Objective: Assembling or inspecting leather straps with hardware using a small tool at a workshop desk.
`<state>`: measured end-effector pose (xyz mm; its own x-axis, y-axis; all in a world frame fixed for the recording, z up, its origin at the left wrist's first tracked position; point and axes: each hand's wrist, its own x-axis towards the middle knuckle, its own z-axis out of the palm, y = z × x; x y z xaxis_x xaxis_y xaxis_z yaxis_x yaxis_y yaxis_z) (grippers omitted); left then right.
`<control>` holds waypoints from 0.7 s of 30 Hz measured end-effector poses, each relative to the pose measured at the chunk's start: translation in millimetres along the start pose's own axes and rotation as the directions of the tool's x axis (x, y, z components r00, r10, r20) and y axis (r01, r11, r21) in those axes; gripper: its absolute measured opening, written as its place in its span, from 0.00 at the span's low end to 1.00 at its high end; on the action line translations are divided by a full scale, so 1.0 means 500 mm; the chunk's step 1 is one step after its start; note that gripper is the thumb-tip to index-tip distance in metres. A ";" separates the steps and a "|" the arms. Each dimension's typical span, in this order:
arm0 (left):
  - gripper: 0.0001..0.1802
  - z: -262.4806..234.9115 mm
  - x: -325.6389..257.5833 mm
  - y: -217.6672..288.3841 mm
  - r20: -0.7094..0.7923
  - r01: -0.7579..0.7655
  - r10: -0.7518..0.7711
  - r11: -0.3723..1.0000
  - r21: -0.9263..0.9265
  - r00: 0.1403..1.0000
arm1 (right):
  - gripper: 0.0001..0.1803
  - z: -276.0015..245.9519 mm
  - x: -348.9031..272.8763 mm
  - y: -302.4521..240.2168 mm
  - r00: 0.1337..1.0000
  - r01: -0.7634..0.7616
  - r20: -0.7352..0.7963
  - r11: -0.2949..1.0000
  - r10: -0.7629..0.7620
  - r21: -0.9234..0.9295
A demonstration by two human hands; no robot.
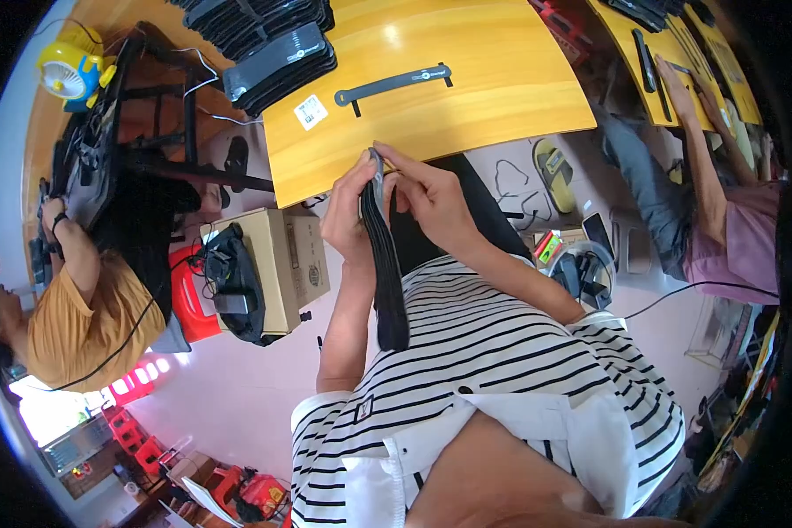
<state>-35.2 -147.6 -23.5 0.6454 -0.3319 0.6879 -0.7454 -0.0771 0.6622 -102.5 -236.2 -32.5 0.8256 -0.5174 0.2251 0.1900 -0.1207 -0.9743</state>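
Note:
A bundle of black straps [385,264] hangs edge-on in front of my chest, by the near edge of the yellow wooden table [502,79]. My left hand [350,220] is closed around its upper part. The fingers of my right hand [431,204] are bent at the bundle's top end, thumb and forefinger pinching there; what the other fingers touch is partly hidden. On the table ahead lies a single dark strap [392,85] with a round holed end and two short black tabs beneath it. Left of it sits a white printed label [311,113].
Stacked black straps [277,66] occupy the table's far left. A cardboard box [277,264] with a black bag [231,282] stands on the floor at left. Co-workers sit at both sides, one in an orange shirt [97,326], one in pink [739,238]. A yellow-green slipper [554,174] lies under the table.

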 end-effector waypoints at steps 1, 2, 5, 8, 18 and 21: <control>0.14 -0.001 0.000 0.000 0.023 0.024 -0.024 1.000 -0.001 0.999 | 0.21 -0.005 0.000 -0.005 1.000 0.001 -0.001 1.000 -0.001 -0.004; 0.13 -0.001 0.000 0.000 0.045 0.049 -0.048 0.999 -0.002 0.998 | 0.21 -0.012 0.000 -0.017 0.967 -0.255 0.096 0.918 0.236 0.303; 0.13 -0.007 0.009 0.016 0.112 0.369 -0.354 0.911 -0.183 0.929 | 0.20 -0.024 0.007 -0.039 0.841 -0.532 0.285 0.606 0.460 0.591; 0.11 -0.017 0.032 0.042 0.106 0.459 -0.447 0.870 -0.180 0.888 | 0.17 -0.035 0.016 -0.046 0.842 -0.535 0.274 0.650 0.465 0.540; 0.09 -0.059 0.070 -0.006 0.479 0.792 -0.638 0.405 -0.457 0.603 | 0.18 -0.078 0.036 -0.059 0.946 -0.194 0.251 0.978 0.207 -0.075; 0.09 -0.068 0.065 -0.044 0.623 0.836 -0.573 0.246 -0.490 0.533 | 0.21 -0.084 0.029 -0.054 0.945 0.048 0.326 0.986 0.007 -0.160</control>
<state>8.0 -124.9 -5.6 0.6672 -0.7182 -0.1973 0.4384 0.1645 0.8836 -117.8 -276.0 -3.0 0.9551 -0.2135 0.2054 0.1417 -0.2794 -0.9497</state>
